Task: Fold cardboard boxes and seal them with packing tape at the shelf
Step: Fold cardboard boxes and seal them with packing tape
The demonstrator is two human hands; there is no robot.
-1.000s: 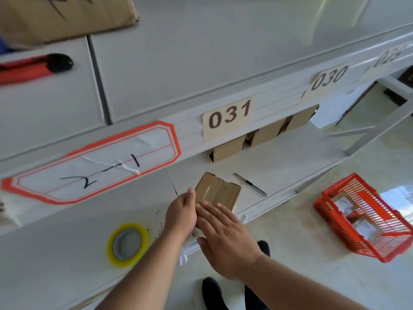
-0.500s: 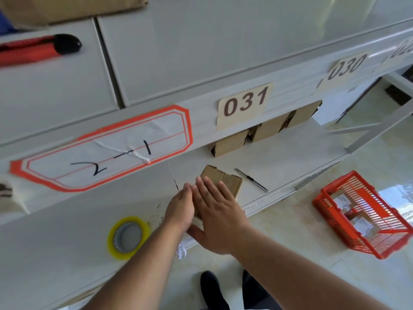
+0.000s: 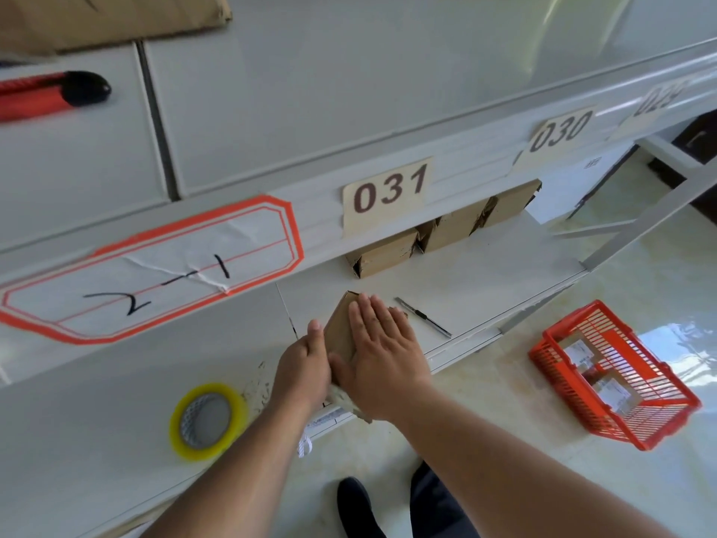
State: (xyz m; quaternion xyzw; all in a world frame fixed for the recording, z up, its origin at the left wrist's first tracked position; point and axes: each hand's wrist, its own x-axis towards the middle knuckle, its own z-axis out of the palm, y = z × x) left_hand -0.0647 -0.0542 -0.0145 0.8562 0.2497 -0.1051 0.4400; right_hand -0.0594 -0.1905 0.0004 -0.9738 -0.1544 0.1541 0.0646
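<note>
a small brown cardboard box [image 3: 339, 328] sits mid-frame on the smooth white shelf [image 3: 485, 281]. the right hand [image 3: 382, 355] presses flat on it, fingers straight. the left hand [image 3: 304, 363] touches its side, fingers hidden, so i cannot tell its grip.

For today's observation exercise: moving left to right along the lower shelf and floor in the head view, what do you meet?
Yellow tape roll → left hand → cardboard box → right hand → small knife → red basket.

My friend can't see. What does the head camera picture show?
Two hands, the right hand flat and the left hand beside it, press a small cardboard box on a white shelf. A yellow tape roll lies left, a red basket on the floor.
</note>
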